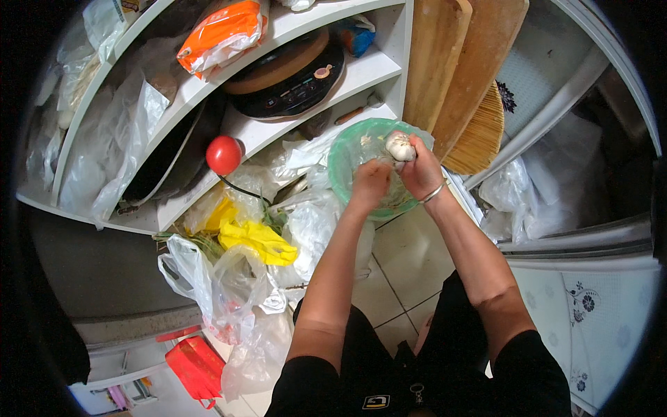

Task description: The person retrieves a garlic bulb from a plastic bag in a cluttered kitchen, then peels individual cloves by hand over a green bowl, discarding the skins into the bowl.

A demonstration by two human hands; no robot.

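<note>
A whole garlic bulb (400,146) with pale, papery skin is held in my right hand (421,169), which wears a bracelet at the wrist. Close beside it, my left hand (372,182) has curled fingers; whether something is between them is hidden. Both hands are over a green plastic bin (336,156) lined with a clear bag. Pale scraps of skin (366,140) lie inside the bin's liner.
White shelves (333,83) at the upper left hold an induction cooker (292,86) and an orange package (224,36). Wooden boards (435,57) lean behind the bin. Plastic bags (312,224), one yellow (255,242), crowd the left. A red ball-shaped thing (224,155) stands near the shelf.
</note>
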